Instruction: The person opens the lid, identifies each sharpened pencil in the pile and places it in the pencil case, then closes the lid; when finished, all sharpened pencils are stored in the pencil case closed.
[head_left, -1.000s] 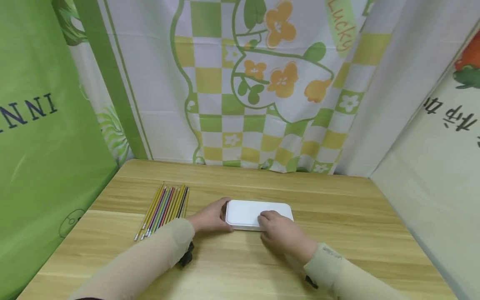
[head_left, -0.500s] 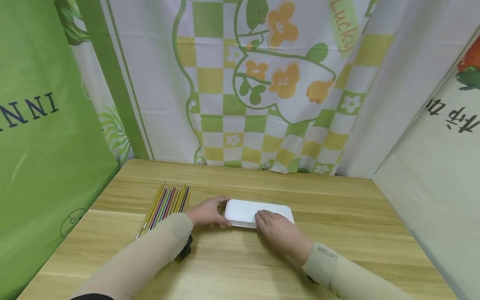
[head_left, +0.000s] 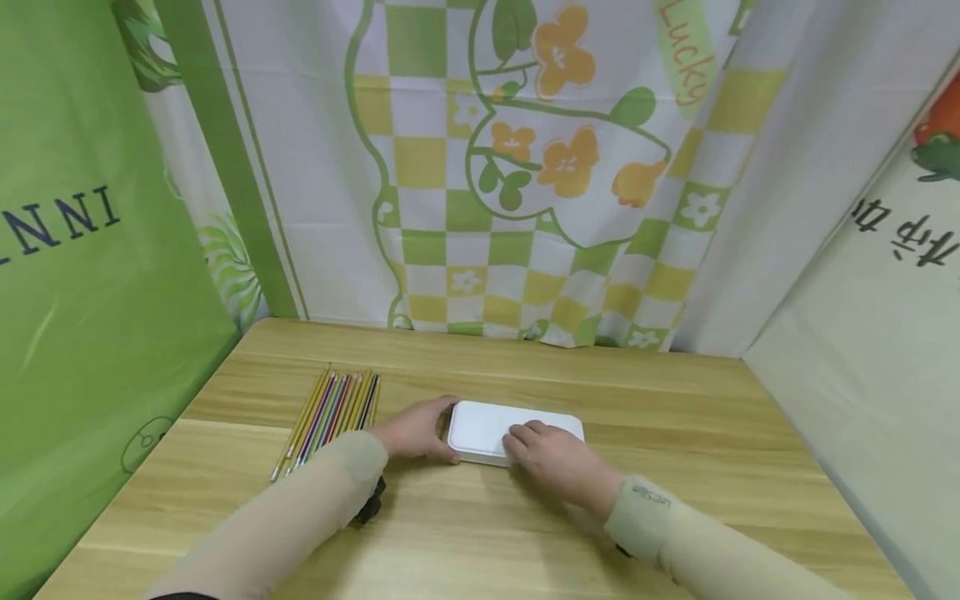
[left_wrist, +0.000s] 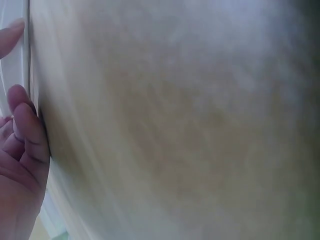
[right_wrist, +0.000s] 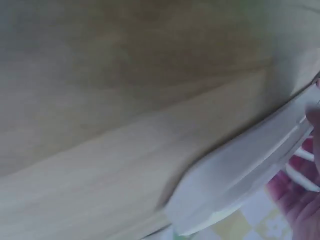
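"What's different?"
"My right hand (head_left: 562, 467) sits slightly farther left on top of the box (head_left: 480, 425) than half a second ago, its fingers more bent. My left hand (head_left: 412, 429) grips the box's left end, on the table (head_left: 480, 533)."
"Anything hidden?"
"The box's right front corner, behind my right hand; whether that thumb pinches, I can't tell. My left sleeve (head_left: 270, 517) covers some pencils (head_left: 330, 408) partly."
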